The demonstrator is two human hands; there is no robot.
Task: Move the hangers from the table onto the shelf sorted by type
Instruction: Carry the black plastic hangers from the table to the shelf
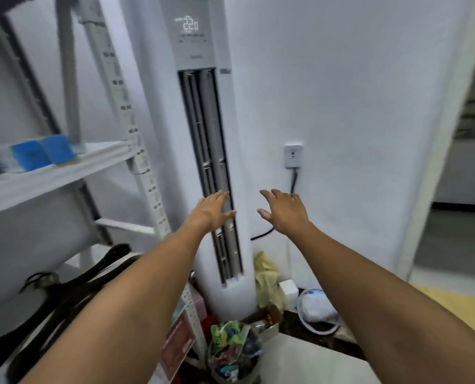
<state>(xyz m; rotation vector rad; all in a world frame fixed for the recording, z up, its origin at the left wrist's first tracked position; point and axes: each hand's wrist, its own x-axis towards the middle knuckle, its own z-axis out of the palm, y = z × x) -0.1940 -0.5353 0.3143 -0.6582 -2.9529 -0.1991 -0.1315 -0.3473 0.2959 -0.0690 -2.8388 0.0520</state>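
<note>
Both my arms stretch forward at chest height, empty. My left hand point(212, 210) is flat with fingers apart, in front of the vent of a tall white air conditioner. My right hand point(282, 210) is spread open beside it, in front of the white wall. Dark hangers point(64, 295) lie in a loose pile on the lower board of the white metal shelf point(64, 173) at the left, below my left forearm. No table shows in this view.
The standing air conditioner point(203, 106) fills the middle, reading 22. Blue boxes point(42, 155) sit on the shelf's middle board. A wall socket point(293, 156) with a cable, a bin of wrappers point(233, 353) and bags lie at the floor. A doorway opens at right.
</note>
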